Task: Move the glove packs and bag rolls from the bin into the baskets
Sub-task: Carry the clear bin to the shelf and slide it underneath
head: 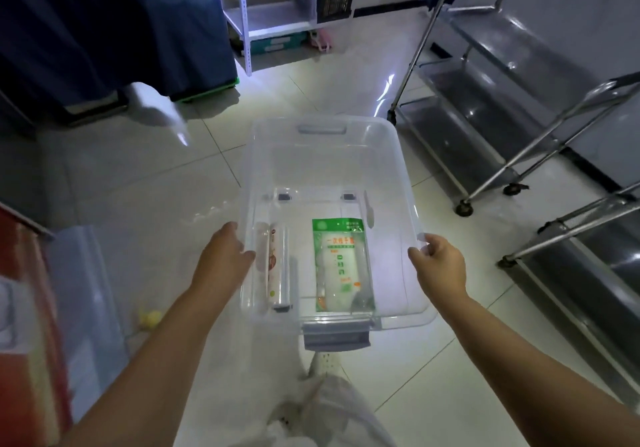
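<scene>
I gripped the clear bin (332,169) by its side rims, left hand (225,256) and right hand (438,266) curled over them. Between them lay a bag roll (278,266) left and a glove pack (341,266) right. Tiled floor (138,176) lay open beyond; steel carts (485,107) stood right.

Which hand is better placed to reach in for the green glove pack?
Right, probably. The right hand grips the bin rim on the side nearer the glove pack; the left hand is beside the bag roll.
</scene>
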A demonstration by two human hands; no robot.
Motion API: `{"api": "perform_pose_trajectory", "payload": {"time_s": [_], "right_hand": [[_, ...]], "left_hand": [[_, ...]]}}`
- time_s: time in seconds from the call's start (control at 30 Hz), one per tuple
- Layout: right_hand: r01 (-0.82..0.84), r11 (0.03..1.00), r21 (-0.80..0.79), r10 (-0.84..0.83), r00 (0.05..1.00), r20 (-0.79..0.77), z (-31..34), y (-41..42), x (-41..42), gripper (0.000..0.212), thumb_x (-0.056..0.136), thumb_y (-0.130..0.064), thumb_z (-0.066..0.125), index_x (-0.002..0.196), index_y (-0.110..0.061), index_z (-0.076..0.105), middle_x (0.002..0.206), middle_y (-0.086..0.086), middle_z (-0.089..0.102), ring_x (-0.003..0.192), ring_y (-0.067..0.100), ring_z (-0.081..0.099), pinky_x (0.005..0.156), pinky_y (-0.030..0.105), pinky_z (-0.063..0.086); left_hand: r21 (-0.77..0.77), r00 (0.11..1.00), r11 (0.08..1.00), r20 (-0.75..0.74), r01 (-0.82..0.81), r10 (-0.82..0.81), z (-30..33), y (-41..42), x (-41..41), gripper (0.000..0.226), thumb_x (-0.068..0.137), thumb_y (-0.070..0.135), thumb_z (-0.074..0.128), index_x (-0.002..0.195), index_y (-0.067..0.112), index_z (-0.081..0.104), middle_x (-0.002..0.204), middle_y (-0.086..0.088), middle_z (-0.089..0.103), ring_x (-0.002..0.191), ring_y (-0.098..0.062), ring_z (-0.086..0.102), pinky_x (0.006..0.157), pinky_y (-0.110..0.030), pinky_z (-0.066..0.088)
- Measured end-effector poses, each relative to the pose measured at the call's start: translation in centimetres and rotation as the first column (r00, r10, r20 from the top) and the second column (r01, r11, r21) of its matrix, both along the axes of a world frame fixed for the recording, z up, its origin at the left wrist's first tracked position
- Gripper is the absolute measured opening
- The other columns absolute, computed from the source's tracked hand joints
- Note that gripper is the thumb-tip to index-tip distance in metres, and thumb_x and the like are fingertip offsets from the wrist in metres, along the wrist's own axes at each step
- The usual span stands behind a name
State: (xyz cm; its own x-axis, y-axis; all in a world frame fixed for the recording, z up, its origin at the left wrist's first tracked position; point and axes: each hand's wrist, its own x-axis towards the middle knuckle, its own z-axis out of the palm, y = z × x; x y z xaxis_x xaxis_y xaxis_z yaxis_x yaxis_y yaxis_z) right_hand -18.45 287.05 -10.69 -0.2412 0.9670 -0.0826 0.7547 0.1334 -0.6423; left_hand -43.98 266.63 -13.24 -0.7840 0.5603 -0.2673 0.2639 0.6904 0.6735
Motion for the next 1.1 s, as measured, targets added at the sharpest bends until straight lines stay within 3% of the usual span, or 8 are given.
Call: {"api": "perform_pose_trajectory", "payload": {"time_s": [0.17, 0.37, 0.6, 0.8, 0.9, 1.1], "right_hand": [[-0.026, 0.999, -0.037, 0.025, 1.000, -0.013, -1.9, 8.4, -7.6, 0.039, 0.084, -0.016, 0.061, 0.123, -0.011, 0.057, 0.066, 0.000, 0.059, 0.062, 0.019, 0.060, 0.061, 0.030, 0.051], [-0.095, 0.989, -0.111, 0.087, 0.993, -0.075, -4.0, 19.3, -19.1, 0.040, 0.084, -0.017, 0.062, 0.123, -0.011, 0.056, 0.064, 0.002, 0.059, 0.058, 0.021, 0.060, 0.060, 0.039, 0.056], [-0.179, 0.973, -0.142, 0.165, 0.981, -0.105, -3.1, 30.1, -31.7, 0.039, 0.085, -0.018, 0.060, 0.123, -0.011, 0.056, 0.066, 0.001, 0.058, 0.057, 0.017, 0.056, 0.052, 0.026, 0.044], [-0.157, 0.979, -0.132, 0.144, 0.984, -0.108, -3.8, 38.3, -40.8, 0.041, 0.086, -0.018, 0.060, 0.126, -0.013, 0.055, 0.064, 0.002, 0.058, 0.057, 0.016, 0.056, 0.050, 0.024, 0.041], [-0.106, 0.987, -0.117, 0.096, 0.991, -0.093, -4.2, 41.9, -45.1, 0.040, 0.085, -0.017, 0.062, 0.125, -0.012, 0.056, 0.064, 0.001, 0.058, 0.053, 0.013, 0.054, 0.046, 0.022, 0.037], [-0.056, 0.988, -0.143, 0.038, 0.991, -0.128, -4.1, 50.6, -56.2, 0.037, 0.086, -0.015, 0.062, 0.123, -0.012, 0.056, 0.064, 0.007, 0.059, 0.056, 0.020, 0.057, 0.054, 0.030, 0.050]], "left_hand": [[-0.065, 1.000, 0.998, -0.024, 0.010, -0.012, -1.1, 7.5, -6.9, 0.037, 0.080, 0.018, 0.060, 0.115, 0.013, 0.047, 0.099, -0.007, 0.059, 0.078, -0.019, 0.058, 0.055, -0.027, 0.041], [-0.143, 0.998, 0.989, -0.058, -0.019, 0.011, 0.6, 17.8, -17.2, 0.038, 0.082, 0.016, 0.060, 0.117, 0.010, 0.047, 0.100, -0.009, 0.058, 0.082, -0.024, 0.058, 0.068, -0.032, 0.048], [-0.129, 0.991, 0.986, -0.102, -0.103, 0.090, 3.0, 27.0, -28.8, 0.025, 0.079, 0.016, 0.060, 0.101, 0.011, 0.050, 0.091, -0.007, 0.058, 0.076, -0.023, 0.058, 0.065, -0.032, 0.049], [-0.112, 0.992, 0.987, -0.070, -0.116, 0.109, 1.6, 35.8, -38.7, 0.033, 0.080, 0.017, 0.063, 0.109, 0.011, 0.048, 0.091, -0.001, 0.056, 0.076, -0.018, 0.055, 0.064, -0.029, 0.045], [-0.061, 0.995, 0.994, -0.022, -0.095, 0.094, 0.4, 40.4, -43.5, 0.041, 0.081, 0.016, 0.063, 0.118, 0.012, 0.046, 0.084, 0.004, 0.051, 0.070, -0.012, 0.051, 0.055, -0.025, 0.039], [-0.017, 0.998, 0.999, 0.033, -0.052, 0.052, -0.3, 50.7, -56.1, 0.041, 0.080, 0.013, 0.063, 0.118, 0.014, 0.047, 0.077, 0.013, 0.047, 0.068, -0.006, 0.050, 0.053, -0.022, 0.035]]}}
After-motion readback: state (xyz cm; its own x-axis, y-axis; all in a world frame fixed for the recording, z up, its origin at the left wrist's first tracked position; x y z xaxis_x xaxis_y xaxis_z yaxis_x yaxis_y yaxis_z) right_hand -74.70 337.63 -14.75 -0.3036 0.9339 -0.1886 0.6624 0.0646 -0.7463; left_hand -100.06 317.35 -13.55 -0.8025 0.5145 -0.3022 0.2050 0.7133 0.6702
